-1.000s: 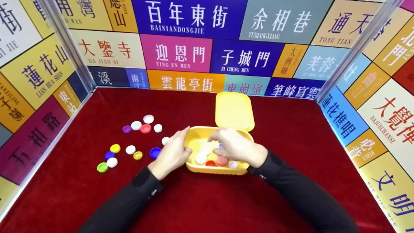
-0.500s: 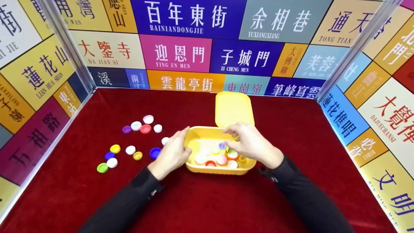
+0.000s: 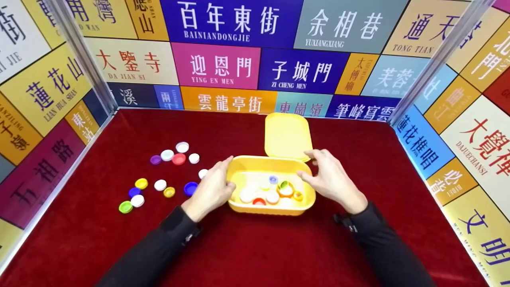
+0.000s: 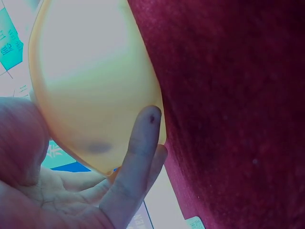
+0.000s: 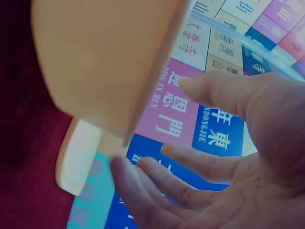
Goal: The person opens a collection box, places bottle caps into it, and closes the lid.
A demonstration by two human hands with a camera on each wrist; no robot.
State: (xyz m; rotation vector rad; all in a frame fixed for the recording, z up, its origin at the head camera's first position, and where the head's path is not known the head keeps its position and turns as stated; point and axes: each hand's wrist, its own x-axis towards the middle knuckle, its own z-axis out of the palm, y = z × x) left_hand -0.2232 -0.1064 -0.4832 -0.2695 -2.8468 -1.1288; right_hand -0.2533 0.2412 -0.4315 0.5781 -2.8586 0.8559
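Note:
A yellow plastic box stands on the red cloth with several bottle caps inside, among them a purple cap, a green cap and a red cap. My left hand holds the box's left end; in the left wrist view its fingers lie along the outer wall, the thumb near the rim. At the right end hovers my right hand, thumb and fingers spread, with nothing between them in the right wrist view. The yellow lid lies flat behind the box.
Loose caps lie left of the box: a green cap, a yellow cap, a red cap and several others. A blue cap sits close to my left hand. Sign-printed panels enclose the cloth at the back and sides.
My right hand has moved right, from over the inside of the box to its right end, uncovering caps there. The left hand has stayed at the left end.

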